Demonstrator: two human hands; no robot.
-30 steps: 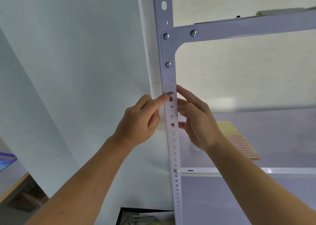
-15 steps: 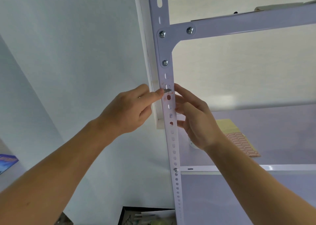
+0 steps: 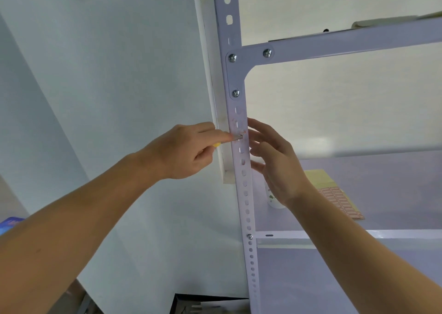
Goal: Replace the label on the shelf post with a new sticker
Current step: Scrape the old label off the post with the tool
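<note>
A white perforated shelf post (image 3: 241, 170) runs top to bottom through the middle. Faint reddish scraps of the old label (image 3: 241, 132) cling to it at hand height. My left hand (image 3: 186, 151) grips a small blade tool with a yellow handle (image 3: 216, 144); its metal tip (image 3: 239, 136) touches the label remains. My right hand (image 3: 277, 163) hovers just right of the post, fingers spread, holding nothing. A yellow-backed sheet of new stickers (image 3: 334, 194) lies on the shelf board behind my right wrist.
A small white bottle (image 3: 272, 197) stands on the shelf board (image 3: 394, 194), partly hidden by my right hand. A bolted crossbeam (image 3: 346, 43) spans the top. A white wall (image 3: 119, 74) is at left. A dark box edge (image 3: 203, 304) shows at the bottom.
My left hand has shifted left and turned, so the blade tip now meets the post from the side. My right fingers have opened and drawn slightly off the post. The view has tilted upward.
</note>
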